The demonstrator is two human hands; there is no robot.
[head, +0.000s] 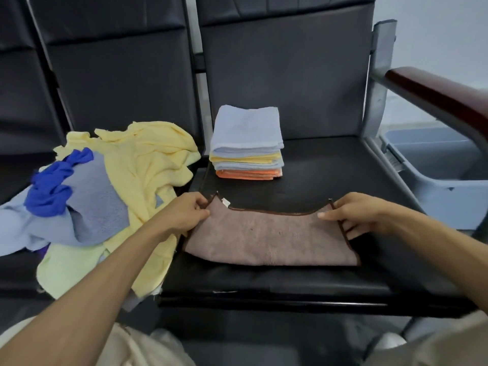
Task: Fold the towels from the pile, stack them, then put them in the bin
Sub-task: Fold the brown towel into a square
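Note:
A brown towel (269, 239) with a dark border lies folded in half on the black seat (330, 175). My left hand (187, 212) pinches its far left corner. My right hand (356, 215) pinches its far right corner. Behind it stands a stack of folded towels (247, 146), light blue on top, with yellow and orange below. A loose pile of towels (111, 186), yellow, blue and light green, covers the seat to the left. The grey bin (443, 170) sits on the floor to the right, beyond the armrest.
A dark red armrest (438, 99) on a grey metal frame runs between the seat and the bin. Black seat backs rise behind the towels. My knees show at the bottom edge of the view.

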